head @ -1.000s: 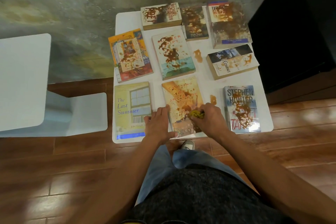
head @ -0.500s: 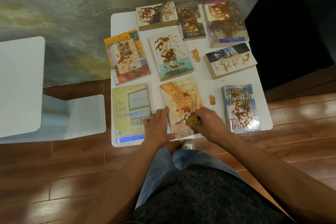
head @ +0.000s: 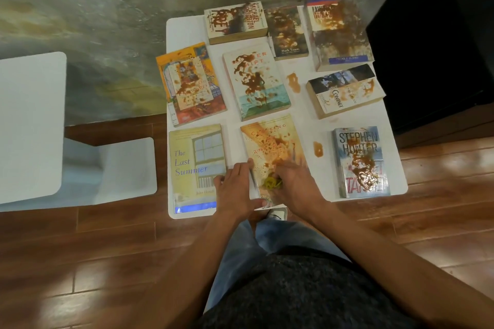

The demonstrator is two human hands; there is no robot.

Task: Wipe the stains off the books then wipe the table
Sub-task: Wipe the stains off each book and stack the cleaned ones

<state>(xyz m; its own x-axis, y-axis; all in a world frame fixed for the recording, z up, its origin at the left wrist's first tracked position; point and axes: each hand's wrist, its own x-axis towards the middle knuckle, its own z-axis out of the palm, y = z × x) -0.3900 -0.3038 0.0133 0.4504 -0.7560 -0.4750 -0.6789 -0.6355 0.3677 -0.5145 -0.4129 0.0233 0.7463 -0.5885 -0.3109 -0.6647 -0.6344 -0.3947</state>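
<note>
Several books lie flat on a small white table point(head: 299, 112), most smeared with brown stains. My right hand point(head: 295, 185) grips a crumpled yellow cloth point(head: 272, 182) and presses it on the lower part of the stained orange book point(head: 272, 141) in the front row's middle. My left hand point(head: 235, 189) rests flat on that book's left edge, thumb at its lower corner. To the left lies the clean yellow book "The Last Summer" point(head: 196, 165). To the right lies the stained Stephen Hunter book point(head: 361, 163). Brown spots point(head: 318, 149) mark the bare table.
A white chair point(head: 32, 125) stands left of the table. A dark cabinet point(head: 441, 35) rises at the right. A grey wall runs behind the table, and wooden floor point(head: 93, 262) lies in front. My shoe point(head: 276, 213) shows under the table's front edge.
My right hand has slid the yellow cloth leftward and slightly down across the orange book. The left hand stays on the book's edge. The view shifted a little.
</note>
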